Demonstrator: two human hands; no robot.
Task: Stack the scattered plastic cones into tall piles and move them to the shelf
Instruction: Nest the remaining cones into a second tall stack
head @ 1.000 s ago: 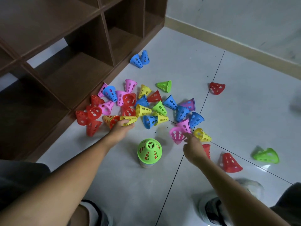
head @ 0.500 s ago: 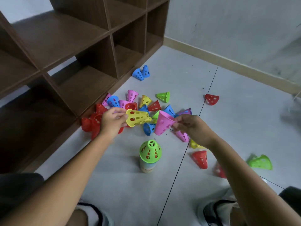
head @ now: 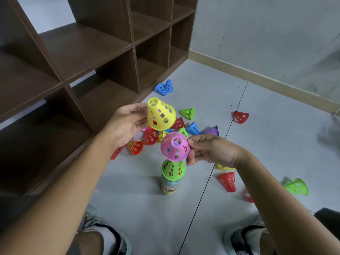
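Both hands have risen off the floor pile since half a second ago; the pink cone, then tilted beside the yellow one, now sits directly over the stack. Dark wooden shelf (head: 103,52) fills the upper left, its cubbies open toward the grey tiled floor (head: 139,208). Left hand (head: 125,126) holds the yellow cone (head: 161,114) up, fingers curled along its side, tip tilted away. Right hand (head: 211,150) pinches the pink cone (head: 174,146) by its rim, just above the green-topped stack (head: 172,176) standing on the floor. Loose cones (head: 193,128) lie behind, partly hidden by hands and held cones. Red cone (head: 240,117), green cone (head: 297,186) and two blue cones (head: 163,87) lie apart.
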